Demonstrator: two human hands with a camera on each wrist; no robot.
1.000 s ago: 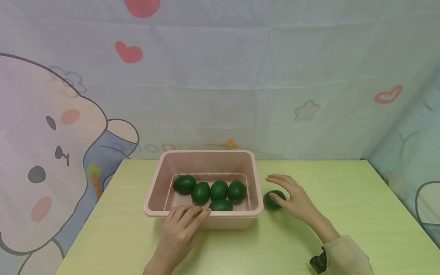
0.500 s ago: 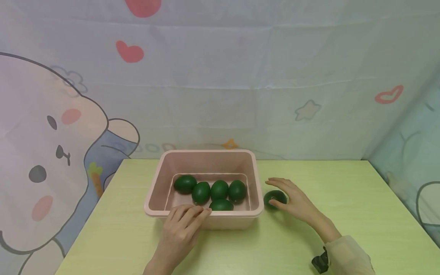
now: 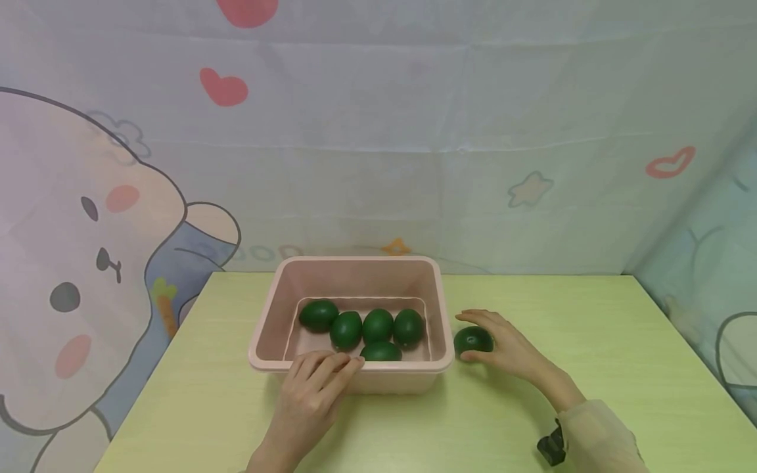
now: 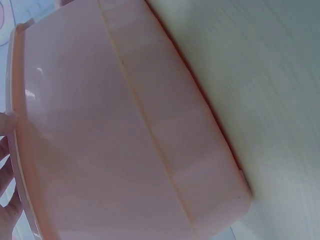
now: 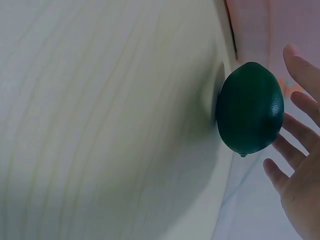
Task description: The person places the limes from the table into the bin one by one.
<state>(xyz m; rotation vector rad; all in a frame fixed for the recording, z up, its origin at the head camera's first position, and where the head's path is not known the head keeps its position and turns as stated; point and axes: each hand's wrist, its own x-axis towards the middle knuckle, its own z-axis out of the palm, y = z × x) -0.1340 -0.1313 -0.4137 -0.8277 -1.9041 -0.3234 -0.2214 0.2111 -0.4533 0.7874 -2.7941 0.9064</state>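
Note:
A pink plastic box (image 3: 355,263) holds several dark green oval fruits (image 3: 345,330). My left hand (image 3: 307,401) holds the front rim of the box left of its middle, with the fingers bent over the edge. In the left wrist view its thumb lies at the rim and the fingers show beyond it. To the right of the box one more green oval fruit (image 5: 251,109), with a small stem nub, lies on the table. My right hand (image 3: 503,347) is spread around it, thumb on the near side and fingers on the far side, the fingers loosely bent.
The pale yellow-green table (image 3: 621,368) ends at a back edge against a printed cloth backdrop (image 3: 367,118). The right wall of the box stands close to the single fruit. A small black device (image 3: 552,447) is at the right sleeve.
My right hand has come slightly lower and nearer the single fruit, its thumb shifting from across the fruit to its near side. The left hand and box stay put.

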